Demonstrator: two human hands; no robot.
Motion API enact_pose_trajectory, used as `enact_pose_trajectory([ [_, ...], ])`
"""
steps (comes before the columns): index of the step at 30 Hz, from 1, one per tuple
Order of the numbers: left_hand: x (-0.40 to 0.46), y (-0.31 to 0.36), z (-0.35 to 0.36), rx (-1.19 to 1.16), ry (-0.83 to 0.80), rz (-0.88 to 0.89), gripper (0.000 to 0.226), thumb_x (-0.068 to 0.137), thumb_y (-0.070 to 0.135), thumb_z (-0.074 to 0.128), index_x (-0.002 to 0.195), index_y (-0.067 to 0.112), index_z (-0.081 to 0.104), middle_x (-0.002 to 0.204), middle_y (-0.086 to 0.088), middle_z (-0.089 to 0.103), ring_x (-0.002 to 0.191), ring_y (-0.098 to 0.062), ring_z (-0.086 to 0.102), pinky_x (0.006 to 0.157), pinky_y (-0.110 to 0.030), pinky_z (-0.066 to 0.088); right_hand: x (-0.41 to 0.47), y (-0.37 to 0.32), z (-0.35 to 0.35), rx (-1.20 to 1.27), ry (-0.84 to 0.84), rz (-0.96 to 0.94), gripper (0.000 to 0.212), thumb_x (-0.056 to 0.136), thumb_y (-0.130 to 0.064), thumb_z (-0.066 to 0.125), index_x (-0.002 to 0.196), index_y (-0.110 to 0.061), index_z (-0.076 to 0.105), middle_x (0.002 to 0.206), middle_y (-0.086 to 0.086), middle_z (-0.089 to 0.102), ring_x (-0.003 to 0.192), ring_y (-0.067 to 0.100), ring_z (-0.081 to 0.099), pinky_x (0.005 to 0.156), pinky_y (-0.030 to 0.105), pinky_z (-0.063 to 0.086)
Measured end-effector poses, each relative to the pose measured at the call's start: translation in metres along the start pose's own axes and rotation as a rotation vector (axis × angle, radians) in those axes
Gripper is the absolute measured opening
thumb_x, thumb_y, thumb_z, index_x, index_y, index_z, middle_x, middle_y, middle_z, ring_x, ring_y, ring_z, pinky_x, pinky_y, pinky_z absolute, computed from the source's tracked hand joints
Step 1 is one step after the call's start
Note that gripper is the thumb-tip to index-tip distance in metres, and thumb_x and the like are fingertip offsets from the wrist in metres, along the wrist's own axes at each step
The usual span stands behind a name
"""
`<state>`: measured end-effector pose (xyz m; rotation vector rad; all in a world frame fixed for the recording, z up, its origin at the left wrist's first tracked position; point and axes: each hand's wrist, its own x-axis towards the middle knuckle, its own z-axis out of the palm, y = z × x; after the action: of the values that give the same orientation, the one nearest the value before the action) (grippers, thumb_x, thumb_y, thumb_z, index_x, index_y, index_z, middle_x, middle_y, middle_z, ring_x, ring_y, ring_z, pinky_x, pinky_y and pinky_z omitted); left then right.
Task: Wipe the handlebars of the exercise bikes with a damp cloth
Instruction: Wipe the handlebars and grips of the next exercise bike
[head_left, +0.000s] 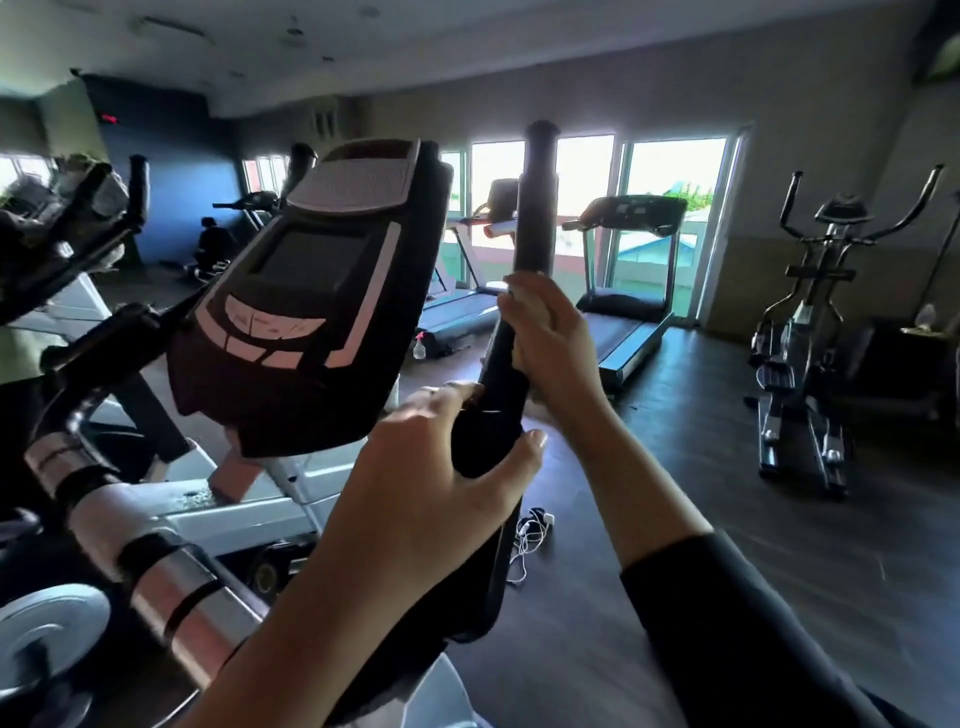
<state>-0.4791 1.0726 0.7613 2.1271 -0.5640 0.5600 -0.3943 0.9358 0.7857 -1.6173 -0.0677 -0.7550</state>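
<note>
While the left hand grips the handlebar low and the right hand pinches the cloth above it, the top stretch seems left.

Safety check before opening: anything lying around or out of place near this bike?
Yes: a white cable lies tangled on the floor beside the bike, and a spray bottle stands on the floor farther back.

Matt black handlebar; glossy plastic console
</note>
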Motion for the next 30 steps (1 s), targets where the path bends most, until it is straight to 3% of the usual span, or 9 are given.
enact_pose_trajectory([
  [5,-0.003,-0.001,-0.001,0.008,0.004,0.011,0.050,0.069,0.063,0.057,0.108,0.033,0.063,0.100,0.018,0.063,0.094,0.008,0.057,0.079,-0.003,0.043,-0.008,-0.002,-0.001,-0.160,-0.033,-0.073,0.012,0.087,-0.024,0.063,0.099,-0.025,0.066,0.090,-0.007,0.064,0.082,0.011,0.056,0.075,0.026,0.043],
  [8,-0.005,-0.003,-0.002,0.006,0.001,0.035,0.060,0.068,0.066,0.056,0.115,0.029,0.063,0.107,0.016,0.063,0.101,0.003,0.057,0.088,-0.013,0.046,-0.028,0.001,-0.001,-0.283,-0.067,-0.085,0.019,0.088,-0.027,0.062,0.107,-0.027,0.066,0.102,-0.007,0.065,0.098,0.015,0.056,0.085,0.027,0.043],
  [11,-0.007,-0.005,-0.003,-0.002,0.000,0.052,0.062,0.067,0.066,0.058,0.116,0.029,0.063,0.109,0.017,0.061,0.101,0.005,0.056,0.087,-0.005,0.042,-0.008,-0.008,0.000,-0.313,-0.039,-0.031,0.017,0.087,-0.028,0.061,0.102,-0.030,0.067,0.089,-0.006,0.062,0.079,0.004,0.057,0.066,0.014,0.041],
  [12,-0.007,-0.004,-0.005,-0.016,-0.006,0.053,0.060,0.066,0.065,0.060,0.115,0.029,0.063,0.110,0.018,0.061,0.100,0.007,0.056,0.085,-0.002,0.041,0.002,-0.011,0.000,-0.324,-0.027,-0.021,0.016,0.086,-0.028,0.061,0.101,-0.031,0.067,0.085,-0.006,0.062,0.075,0.007,0.057,0.063,0.015,0.041],
  [15,-0.009,-0.006,-0.008,-0.058,-0.036,0.070,0.053,0.066,0.061,0.062,0.110,0.032,0.062,0.106,0.019,0.060,0.097,0.009,0.055,0.081,0.002,0.038,0.013,-0.012,0.002,-0.313,-0.025,-0.010,0.015,0.084,-0.028,0.062,0.098,-0.032,0.066,0.079,-0.007,0.060,0.073,0.017,0.055,0.071,0.028,0.045],
  [21,-0.011,-0.013,-0.010,-0.147,-0.017,0.097,0.062,0.065,0.060,0.072,0.117,0.029,0.058,0.106,0.022,0.054,0.103,0.016,0.046,0.079,0.008,0.030,-0.018,-0.004,0.003,-0.377,0.000,-0.014,0.013,0.085,-0.029,0.065,0.096,-0.034,0.067,0.087,-0.013,0.063,0.083,0.010,0.057,0.075,0.020,0.045],
  [26,-0.014,-0.017,-0.013,-0.230,-0.067,0.108,0.062,0.069,0.047,0.078,0.122,0.025,0.054,0.103,0.026,0.046,0.093,0.025,0.042,0.076,0.011,0.027,0.002,-0.016,0.008,-0.393,0.043,0.009,0.015,0.083,-0.030,0.064,0.096,-0.036,0.068,0.071,-0.017,0.061,0.073,0.015,0.057,0.085,0.045,0.052],
  [28,-0.015,-0.017,-0.015,-0.257,-0.076,0.106,0.062,0.069,0.046,0.078,0.122,0.025,0.054,0.104,0.027,0.045,0.093,0.021,0.043,0.076,0.011,0.026,-0.006,-0.016,0.007,-0.386,0.043,0.014,0.016,0.085,-0.024,0.062,0.097,-0.032,0.068,0.073,-0.017,0.060,0.068,0.010,0.061,0.079,0.036,0.054],
  [30,-0.015,-0.017,-0.016,-0.279,-0.092,0.105,0.061,0.070,0.047,0.076,0.123,0.024,0.053,0.098,0.031,0.040,0.092,0.019,0.042,0.075,0.012,0.024,-0.022,-0.014,0.003,-0.364,-0.007,0.020,0.017,0.089,-0.017,0.061,0.102,-0.026,0.065,0.081,-0.018,0.060,0.058,-0.008,0.059,0.066,0.013,0.048],
])
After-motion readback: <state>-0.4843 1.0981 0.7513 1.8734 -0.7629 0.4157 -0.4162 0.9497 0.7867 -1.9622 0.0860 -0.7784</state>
